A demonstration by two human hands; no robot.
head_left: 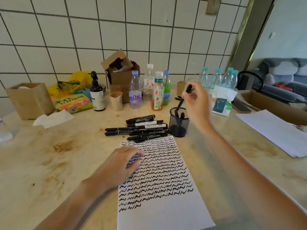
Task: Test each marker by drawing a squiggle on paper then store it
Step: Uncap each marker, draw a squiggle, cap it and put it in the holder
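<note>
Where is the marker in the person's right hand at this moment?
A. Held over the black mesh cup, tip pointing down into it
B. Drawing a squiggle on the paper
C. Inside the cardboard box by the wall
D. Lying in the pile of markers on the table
A: the right hand grips the marker above the mesh cup, its lower end at the cup's rim, while the left hand rests on the paper.

Along the far tiled wall (49,39) stands an open cardboard box (120,75), with a dark spray bottle (98,95) and a wooden box (30,99) to its left. Drink bottles (154,90) cluster right of the carton, a tissue pack (221,103) farther right. A crumpled tissue (51,118) lies near the wooden box.
</note>
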